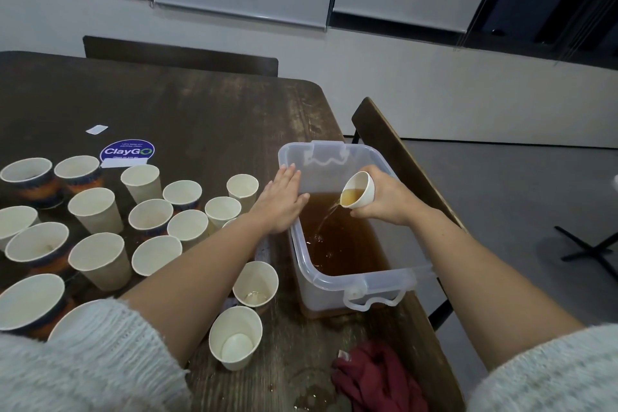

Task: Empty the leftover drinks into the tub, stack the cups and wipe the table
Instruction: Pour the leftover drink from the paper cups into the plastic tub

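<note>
Head camera view: a small white cup [358, 190] was held tipped over the tub [334, 150], gripped from behind by the right hand [384, 199]. A thin stream of brown drink [326, 221] was being poured out of it. The tub, at about 3 o'clock on the table [200, 110], was already part full of brown drink, so some cups had likely been emptied.

The left hand [282, 197] was laid flat with straight fingers on the tub's 9 o'clock rim, perhaps to keep it steady.

Many paper cups [97, 211] were left standing apart from 7 o'clock to 10 o'clock. None were seen stacked. Two cups near the tub, one [255, 283] with only a little at the bottom and one [235, 338] that looked empty, were set at 6 o'clock. It could not be told how many of the others were full.

A red cloth [374, 378] was left bunched at 5 o'clock, beside wet marks [311, 391]. The wiping looked not yet started.

So the job was judged still early: more pouring, then all the stacking and wiping were left.
</note>
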The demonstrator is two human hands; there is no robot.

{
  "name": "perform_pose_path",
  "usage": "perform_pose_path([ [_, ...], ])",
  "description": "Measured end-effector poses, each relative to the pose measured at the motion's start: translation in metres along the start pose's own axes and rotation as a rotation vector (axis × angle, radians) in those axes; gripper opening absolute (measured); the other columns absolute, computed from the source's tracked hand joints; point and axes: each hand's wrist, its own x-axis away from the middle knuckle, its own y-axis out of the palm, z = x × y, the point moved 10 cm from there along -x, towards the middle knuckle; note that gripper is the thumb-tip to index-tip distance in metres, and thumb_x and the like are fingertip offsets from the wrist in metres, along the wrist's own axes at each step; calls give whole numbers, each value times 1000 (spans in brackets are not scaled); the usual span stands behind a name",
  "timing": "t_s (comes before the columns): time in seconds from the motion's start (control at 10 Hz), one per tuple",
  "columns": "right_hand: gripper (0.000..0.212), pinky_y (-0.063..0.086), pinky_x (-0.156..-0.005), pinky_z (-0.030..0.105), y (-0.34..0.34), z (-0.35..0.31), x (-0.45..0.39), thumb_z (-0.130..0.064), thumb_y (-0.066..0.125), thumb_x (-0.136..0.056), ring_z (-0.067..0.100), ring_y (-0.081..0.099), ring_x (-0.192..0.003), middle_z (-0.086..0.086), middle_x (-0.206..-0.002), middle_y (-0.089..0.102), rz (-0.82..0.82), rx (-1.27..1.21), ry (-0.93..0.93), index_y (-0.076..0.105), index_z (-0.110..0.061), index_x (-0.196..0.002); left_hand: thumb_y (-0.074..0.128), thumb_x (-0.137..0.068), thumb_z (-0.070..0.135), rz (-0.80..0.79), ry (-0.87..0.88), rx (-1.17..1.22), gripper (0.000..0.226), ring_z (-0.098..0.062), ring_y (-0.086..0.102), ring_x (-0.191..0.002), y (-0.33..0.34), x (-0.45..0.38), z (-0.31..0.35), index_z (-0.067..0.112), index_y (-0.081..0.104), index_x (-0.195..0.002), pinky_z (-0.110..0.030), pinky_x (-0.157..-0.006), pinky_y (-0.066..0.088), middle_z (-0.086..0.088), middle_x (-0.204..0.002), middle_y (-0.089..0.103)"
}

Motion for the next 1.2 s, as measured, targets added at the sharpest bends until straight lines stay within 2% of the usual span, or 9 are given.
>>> perform_pose_path([
  [0.4,69,54,-79,31,-3,-6,-3,-31,86,-69,15,55,-99,-6,-110,54,-15,43,-25,43,-26,-123,27,-105,34,-2,2,4,59,-19,-11,-148,0,0,0,10,4,-154,-41,-121,3,-5,-162,-6],
  [0.7,70,42,-67,16,-8,-18,-5,-27,86,-70,11,51,-98,-9,-110,49,-27,47,-53,42,-24,-125,28,-105,34,-2,1,3,59,-19,-11,-148,0,-1,0,9,4,-154,-40,-120,3,-6,-162,-5],
  [1.0,70,48,-77,30,-16,-24,-9,-28,86,-68,14,53,-101,-7,-111,52,-29,89,-79,42,-27,-123,27,-105,34,-7,3,-14,59,-20,-10,-149,0,-1,1,9,4,-154,-40,-120,3,-7,-162,-5],
  [1.2,77,52,-88,45,-19,-26,-12,-33,86,-65,16,54,-105,-8,-115,53,-28,130,-80,43,-27,-128,27,-105,34,-5,5,-16,59,-19,-10,-149,1,-2,0,9,5,-154,-40,-121,3,-7,-162,-5],
])
